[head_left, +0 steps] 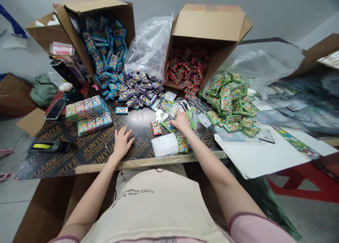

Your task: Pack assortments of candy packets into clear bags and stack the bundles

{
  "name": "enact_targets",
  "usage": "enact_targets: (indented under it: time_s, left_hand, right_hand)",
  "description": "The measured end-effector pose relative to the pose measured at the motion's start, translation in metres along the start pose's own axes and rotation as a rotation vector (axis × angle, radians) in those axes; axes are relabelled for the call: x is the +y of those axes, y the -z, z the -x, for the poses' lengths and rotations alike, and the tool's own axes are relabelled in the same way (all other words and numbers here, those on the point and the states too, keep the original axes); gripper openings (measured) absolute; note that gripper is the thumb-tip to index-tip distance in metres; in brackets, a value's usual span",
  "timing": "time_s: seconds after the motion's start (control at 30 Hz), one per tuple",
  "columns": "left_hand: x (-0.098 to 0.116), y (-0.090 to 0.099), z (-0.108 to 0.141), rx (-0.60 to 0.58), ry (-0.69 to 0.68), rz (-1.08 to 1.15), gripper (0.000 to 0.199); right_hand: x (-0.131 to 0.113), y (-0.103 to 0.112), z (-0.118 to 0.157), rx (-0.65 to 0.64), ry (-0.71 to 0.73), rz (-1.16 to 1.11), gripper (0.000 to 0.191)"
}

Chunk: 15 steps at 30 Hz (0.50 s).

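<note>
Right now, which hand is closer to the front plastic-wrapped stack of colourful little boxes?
The left hand is nearer, on the black plywood tabletop, right of the wrapped box stack. The right hand is farther, beyond the left hand.

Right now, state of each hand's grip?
Left hand: open, flat on the plywood tabletop, holding nothing.
Right hand: open, resting on loose card packets; no hold visible.

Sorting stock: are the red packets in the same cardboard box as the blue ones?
No, the small red foil packets lie in their own brown cardboard box, right of the brown cardboard box holding small blue foil packets.
</note>
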<state>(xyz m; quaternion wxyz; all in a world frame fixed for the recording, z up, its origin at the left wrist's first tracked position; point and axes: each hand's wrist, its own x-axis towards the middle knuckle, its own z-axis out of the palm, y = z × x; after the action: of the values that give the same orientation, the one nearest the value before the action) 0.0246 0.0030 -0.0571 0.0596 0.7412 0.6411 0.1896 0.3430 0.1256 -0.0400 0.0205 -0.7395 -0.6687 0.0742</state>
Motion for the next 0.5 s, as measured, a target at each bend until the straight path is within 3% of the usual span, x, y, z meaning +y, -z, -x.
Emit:
enact_targets:
  time_s: [0.13,0.2,0.37,0.43,0.5]
  left_hand:
    - [-0.001,0.001,0.003,-0.004,0.017,0.022,0.037]
    - [0.001,0.001,0.003,-0.01,0.024,0.034,0.036]
    - [0.008,-0.004,0.004,-0.025,-0.012,0.048,0.036]
    - [0.008,-0.007,0.005,-0.015,-0.029,0.047,0.036]
    - [0.004,-0.009,0.007,0.014,-0.044,0.043,0.036]
  right_hand:
    - [0.001,0.001,-0.003,0.013,0.075,0.012,0.05]
    - [-0.002,0.003,-0.009,0.032,0.158,0.017,0.053]
    - [-0.034,0.007,-0.029,0.075,0.405,0.028,0.083]
    - [-0.05,0.007,-0.033,0.038,0.395,-0.005,0.08]
    - [-0.061,0.006,-0.036,0.031,0.375,-0.028,0.061]
